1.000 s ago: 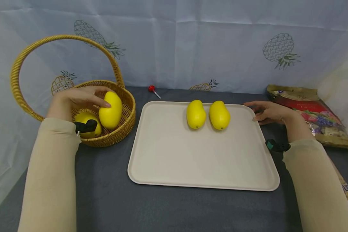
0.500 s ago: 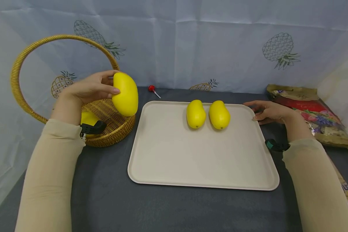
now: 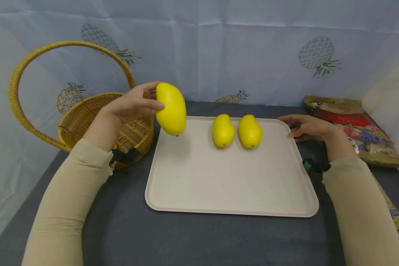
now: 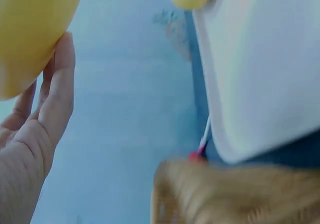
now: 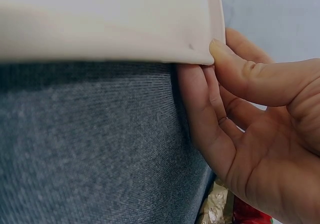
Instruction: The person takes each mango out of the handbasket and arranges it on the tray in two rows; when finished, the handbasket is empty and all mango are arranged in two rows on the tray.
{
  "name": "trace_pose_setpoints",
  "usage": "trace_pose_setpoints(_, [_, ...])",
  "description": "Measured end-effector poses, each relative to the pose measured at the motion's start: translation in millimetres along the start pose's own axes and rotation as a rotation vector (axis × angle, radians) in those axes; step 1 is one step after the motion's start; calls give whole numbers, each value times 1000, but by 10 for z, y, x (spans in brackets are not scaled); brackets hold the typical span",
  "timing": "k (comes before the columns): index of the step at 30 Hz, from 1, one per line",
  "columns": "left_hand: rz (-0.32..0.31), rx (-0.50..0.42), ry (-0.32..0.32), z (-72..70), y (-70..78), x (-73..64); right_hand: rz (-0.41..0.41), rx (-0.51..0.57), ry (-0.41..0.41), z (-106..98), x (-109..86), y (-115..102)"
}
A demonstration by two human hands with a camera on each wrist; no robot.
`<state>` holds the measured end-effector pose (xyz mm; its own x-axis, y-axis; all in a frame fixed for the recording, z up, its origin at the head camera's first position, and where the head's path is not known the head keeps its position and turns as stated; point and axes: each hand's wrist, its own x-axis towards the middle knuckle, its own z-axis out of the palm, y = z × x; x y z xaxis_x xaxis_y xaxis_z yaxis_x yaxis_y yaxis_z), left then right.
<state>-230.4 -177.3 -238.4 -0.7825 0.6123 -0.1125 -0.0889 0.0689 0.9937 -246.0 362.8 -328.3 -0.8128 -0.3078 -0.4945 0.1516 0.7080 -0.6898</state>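
My left hand (image 3: 133,103) grips a yellow mango (image 3: 171,109) between thumb and fingers, raised over the back left corner of the beige tray (image 3: 231,184). In the left wrist view the fingers press against the held mango (image 4: 35,34). Two more mangoes lie side by side on the tray toward its back edge, a left one (image 3: 223,130) and a right one (image 3: 250,131). At the tray's back right corner, my right hand (image 3: 310,127) pinches the rim, thumb on top and fingers underneath, as the right wrist view shows.
A wicker basket (image 3: 76,127) with a tall handle stands left of the tray, partly behind my left forearm; a yellow sliver shows inside. A red lollipop (image 4: 197,156) lies between basket and tray. Right of the tray is a shiny printed food bag (image 3: 362,129). A patterned curtain hangs behind.
My left hand has lifted the mango out of the basket and carried it right, over the tray's corner. The lollipop is now hidden in the head view. My right hand stays at the tray.
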Motion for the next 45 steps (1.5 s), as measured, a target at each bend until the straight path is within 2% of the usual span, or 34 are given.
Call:
trace_pose_setpoints(9, [-19, -39, -42, 373, -97, 195, -2, -1, 3, 2, 6, -7])
trace_pose_setpoints(16, [-46, -51, -66, 653, -158, 295, 3, -1, 6, 2, 8, 9])
trace_pose_setpoints(27, [-85, -99, -183, 1100, -324, 474, -6, -1, 3, -1, 6, 18])
trace_pose_setpoints(32, [-134, -144, -207, 1297, -402, 545, -7, -2, -2, -4, -4, 6])
trace_pose_setpoints(36, [-192, -171, -204, 1454, -446, 580, -8, -6, -3, -6, -12, -3])
trace_pose_setpoints(45, [-270, -217, -206, 1785, -566, 666, -6, 0, 11, 4, -9, 1])
